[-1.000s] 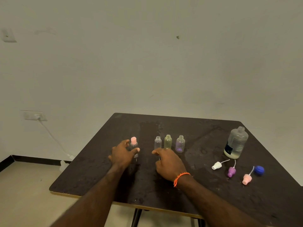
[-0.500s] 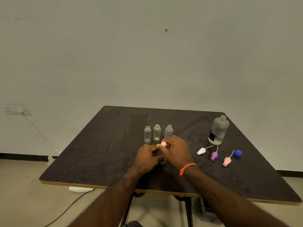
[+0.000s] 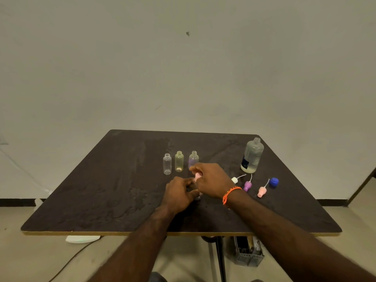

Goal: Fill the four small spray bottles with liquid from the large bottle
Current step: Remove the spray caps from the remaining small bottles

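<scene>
The left hand (image 3: 179,190) steadies the last small clear spray bottle (image 3: 197,197) on the dark tabletop (image 3: 114,192), its grip curled round the body. The right hand (image 3: 211,180) pinches its pink spray cap (image 3: 197,176), probably to unscrew it. 3 opened small bottles (image 3: 179,161) wait behind, and the large clear bottle (image 3: 252,155) stands uncapped, well apart.

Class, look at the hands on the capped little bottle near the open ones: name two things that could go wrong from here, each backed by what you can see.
1. The right hand pinches the pink cap while the left hand holds the fourth bottle; a slip might knock over the purple bottle just behind.
2. The large bottle stands uncapped near the table edge; a reaching arm could tip and spill it.
</scene>
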A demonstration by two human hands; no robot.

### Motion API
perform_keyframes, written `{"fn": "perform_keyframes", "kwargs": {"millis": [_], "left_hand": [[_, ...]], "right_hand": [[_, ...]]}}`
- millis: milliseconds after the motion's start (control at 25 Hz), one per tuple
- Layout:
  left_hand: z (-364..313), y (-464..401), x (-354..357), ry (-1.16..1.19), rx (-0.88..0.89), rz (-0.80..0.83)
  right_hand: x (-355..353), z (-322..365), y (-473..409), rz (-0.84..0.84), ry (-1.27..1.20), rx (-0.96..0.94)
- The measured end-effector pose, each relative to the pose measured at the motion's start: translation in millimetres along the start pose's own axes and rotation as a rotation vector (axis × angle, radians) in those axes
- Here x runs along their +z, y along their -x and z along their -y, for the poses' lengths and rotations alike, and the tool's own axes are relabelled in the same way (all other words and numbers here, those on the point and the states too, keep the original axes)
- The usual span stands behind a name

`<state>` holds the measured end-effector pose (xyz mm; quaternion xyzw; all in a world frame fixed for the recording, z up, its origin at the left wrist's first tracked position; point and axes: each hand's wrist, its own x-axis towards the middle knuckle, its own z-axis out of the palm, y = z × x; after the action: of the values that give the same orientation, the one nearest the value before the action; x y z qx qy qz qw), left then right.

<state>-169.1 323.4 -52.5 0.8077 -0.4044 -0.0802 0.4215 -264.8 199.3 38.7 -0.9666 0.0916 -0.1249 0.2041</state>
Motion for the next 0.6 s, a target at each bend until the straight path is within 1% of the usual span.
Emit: {"fn": "perform_keyframes", "kwargs": {"millis": [80, 160, 240, 360, 400, 440, 520, 600], "left_hand": [[0.0, 0.9, 2.5, 0.025, -0.003, -0.026], [-0.5, 0.2, 3.1, -0.002, -0.009, -0.042], [0.4, -2.0, 3.3, -0.024, 0.005, -0.037], [3.9, -3.4, 4.1, 0.002, 0.018, -0.031], [3.1, -2.9, 3.9, 0.003, 0.031, -0.03], [1.7, -2.2, 3.7, -0.006, 0.039, -0.032], [-0.4, -1.6, 3.1, -0.018, 0.028, -0.04], [-1.7, -1.8, 2.1, -0.035, 0.012, -0.029]], "right_hand": [[-0.1, 4.2, -2.5, -0.055, 0.043, 0.072], [0.6, 5.4, -5.1, -0.107, 0.12, 0.125], [-1.4, 4.4, -6.7, -0.053, 0.112, 0.09], [-6.3, 10.0, -3.5, 0.104, -0.004, -0.035], [-4.7, 10.4, -2.7, 0.103, -0.009, -0.047], [-2.6, 10.2, -1.8, 0.063, 0.009, -0.028], [0.9, 6.0, -1.7, -0.026, 0.088, 0.075], [0.1, 1.1, -2.5, -0.007, 0.158, 0.127]]}}
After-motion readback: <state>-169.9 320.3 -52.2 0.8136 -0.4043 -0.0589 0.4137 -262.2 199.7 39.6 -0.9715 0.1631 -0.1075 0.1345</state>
